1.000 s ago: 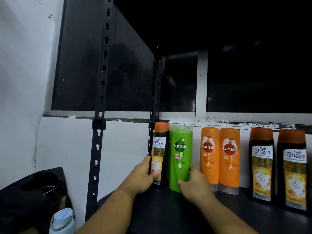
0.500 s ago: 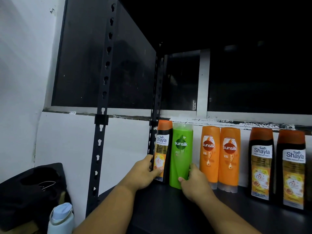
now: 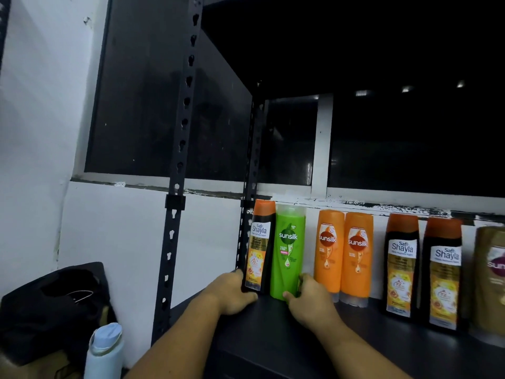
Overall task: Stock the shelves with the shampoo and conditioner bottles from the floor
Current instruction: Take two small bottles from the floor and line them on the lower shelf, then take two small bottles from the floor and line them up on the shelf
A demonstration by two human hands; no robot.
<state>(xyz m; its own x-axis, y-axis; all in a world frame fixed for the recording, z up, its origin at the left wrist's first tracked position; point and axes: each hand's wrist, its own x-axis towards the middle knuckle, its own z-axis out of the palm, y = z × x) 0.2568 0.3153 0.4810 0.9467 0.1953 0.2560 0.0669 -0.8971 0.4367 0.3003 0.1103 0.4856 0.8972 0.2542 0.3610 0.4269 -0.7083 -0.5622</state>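
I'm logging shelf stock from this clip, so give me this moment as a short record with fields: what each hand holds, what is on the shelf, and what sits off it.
left hand: grips base of black Safi Shayla bottle, tilted, at shelf's left end
right hand: grips base of green Sunsilk bottle
shelf: dark, bottles in a row along the back
others in row: two orange Sunsilk bottles, two more Safi Shayla bottles, gold bottle cut by frame edge
off shelf, lower left: pale blue water bottle, black bag

Bottles [image 3: 343, 253] are standing in a row on the shelf [image 3: 273, 337], the flask [image 3: 105, 351] sitting left of it.
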